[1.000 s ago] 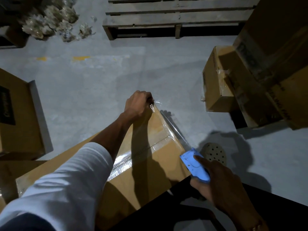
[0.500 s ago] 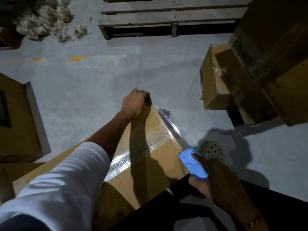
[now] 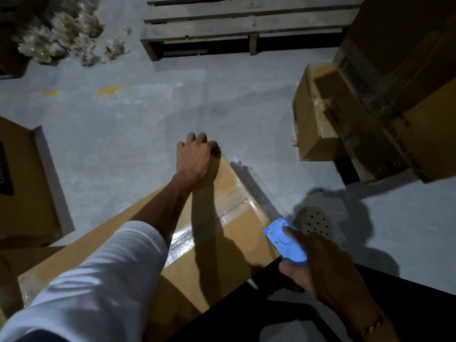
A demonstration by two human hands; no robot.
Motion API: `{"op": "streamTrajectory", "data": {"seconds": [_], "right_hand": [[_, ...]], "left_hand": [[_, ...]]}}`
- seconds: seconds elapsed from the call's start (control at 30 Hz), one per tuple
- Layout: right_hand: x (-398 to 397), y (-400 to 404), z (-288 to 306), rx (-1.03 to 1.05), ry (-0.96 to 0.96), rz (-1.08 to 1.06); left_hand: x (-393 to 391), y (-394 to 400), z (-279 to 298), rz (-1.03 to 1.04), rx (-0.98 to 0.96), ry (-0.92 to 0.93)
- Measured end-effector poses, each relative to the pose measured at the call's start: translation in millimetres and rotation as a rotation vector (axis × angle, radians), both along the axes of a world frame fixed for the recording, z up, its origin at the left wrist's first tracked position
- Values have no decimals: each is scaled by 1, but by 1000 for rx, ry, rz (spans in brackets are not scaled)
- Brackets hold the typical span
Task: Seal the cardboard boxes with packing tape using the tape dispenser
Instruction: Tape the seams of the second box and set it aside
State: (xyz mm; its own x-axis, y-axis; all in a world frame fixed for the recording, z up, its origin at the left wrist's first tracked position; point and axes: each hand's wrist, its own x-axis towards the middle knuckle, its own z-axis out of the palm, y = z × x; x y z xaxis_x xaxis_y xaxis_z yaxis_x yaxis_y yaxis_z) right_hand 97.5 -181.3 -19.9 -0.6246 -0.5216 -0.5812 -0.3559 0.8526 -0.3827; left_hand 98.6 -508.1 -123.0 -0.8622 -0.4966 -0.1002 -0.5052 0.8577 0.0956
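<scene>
A long cardboard box (image 3: pixel 217 245) lies in front of me, with shiny clear tape across its top seam. My left hand (image 3: pixel 195 159) rests on the box's far corner, fingers curled over the edge and pressing the tape end down. A strip of clear tape (image 3: pixel 256 191) runs along the box's right edge down to the blue tape dispenser (image 3: pixel 283 243). My right hand (image 3: pixel 318 265) grips the dispenser beside the box's right side, index finger laid along its top.
A wooden pallet (image 3: pixel 246 23) lies at the back. Stacked cardboard boxes (image 3: pixel 370 107) stand at the right, another box (image 3: pixel 22 183) at the left. Crumpled plastic wrap (image 3: pixel 61 35) is piled at the back left. A perforated clog (image 3: pixel 314 222) sits near the dispenser.
My left hand has gone from pinching the lifted tape end to pressing it over the box's far corner. The dispenser has stayed by the right edge.
</scene>
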Motion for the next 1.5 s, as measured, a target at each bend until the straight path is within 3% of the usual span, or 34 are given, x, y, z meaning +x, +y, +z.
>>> {"op": "streamTrajectory", "data": {"seconds": [0.17, 0.27, 0.33, 0.47, 0.8, 1.13, 1.5], "right_hand": [[0, 0, 0, 9, 10, 8], [1, 0, 3, 1, 11, 7], [2, -1, 5, 2, 6, 13], [2, 0, 3, 10, 6, 10], [2, 3, -4, 19, -22, -17], [-6, 2, 1, 55, -35, 59], [0, 31, 18, 155, -81, 104]], "left_hand": [[0, -6, -1, 341, 155, 150], [12, 16, -1, 127, 177, 208], [24, 41, -9, 20, 227, 128], [33, 77, -28, 125, 105, 33], [70, 160, -26, -34, 145, -4], [52, 135, -21, -31, 120, -156], [51, 135, -16, -62, 115, -182]]}}
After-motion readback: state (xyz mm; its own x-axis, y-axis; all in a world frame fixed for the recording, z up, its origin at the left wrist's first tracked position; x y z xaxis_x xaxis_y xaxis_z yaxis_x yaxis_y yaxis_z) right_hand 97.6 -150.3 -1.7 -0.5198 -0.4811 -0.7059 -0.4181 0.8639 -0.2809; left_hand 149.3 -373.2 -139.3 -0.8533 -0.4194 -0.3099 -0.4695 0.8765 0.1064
